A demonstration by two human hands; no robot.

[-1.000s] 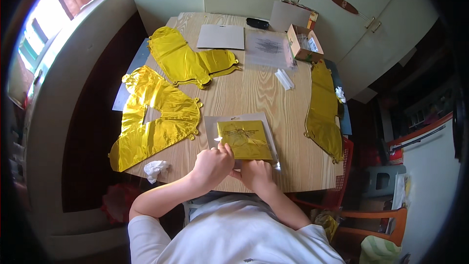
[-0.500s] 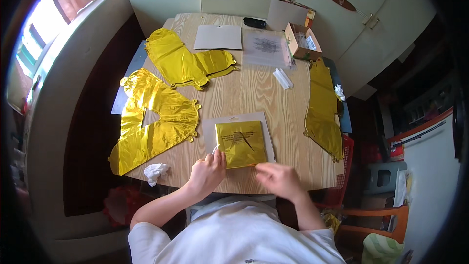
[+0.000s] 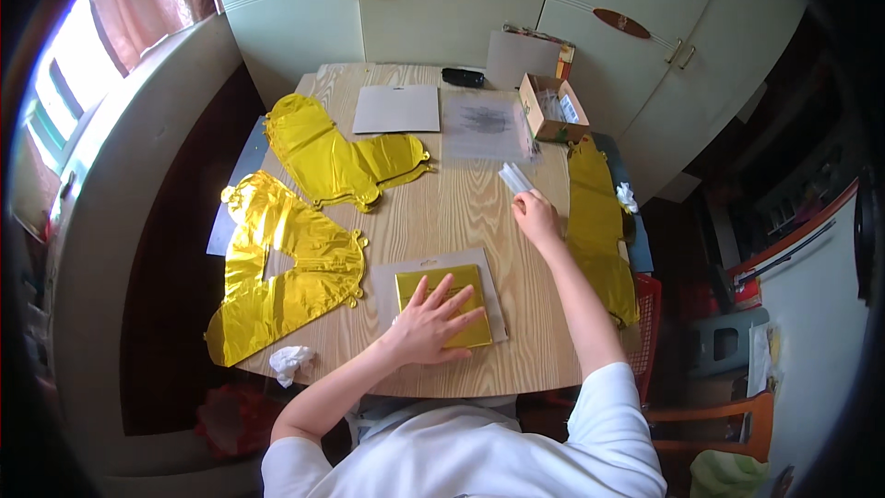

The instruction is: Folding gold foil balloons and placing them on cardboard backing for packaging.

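Note:
My left hand [image 3: 433, 321] lies flat with fingers spread on a folded gold foil balloon [image 3: 477, 332], partly hiding it. Under the folded foil is a grey card [image 3: 495, 290] with a hanging hole at its far edge. My right hand [image 3: 536, 216] reaches out to the right of the middle, its fingers pinched together at the near end of a small bundle of clear plastic straws [image 3: 513, 177]. The fingers cover that end of the bundle.
Flat gold foil balloons lie at the left [image 3: 304, 267], far left [image 3: 323, 161] and right edge [image 3: 595, 231]. Farther back are a grey card [image 3: 396, 111], clear plastic sheets [image 3: 484, 129], a black case [image 3: 463, 77] and an open cardboard box [image 3: 553, 129]. Crumpled tissue [image 3: 290, 363] sits near left.
My right hand has gone from the folded foil's near edge forward to the straws. My left hand has moved from the foil's left edge and spread flat on top. The view has tilted up.

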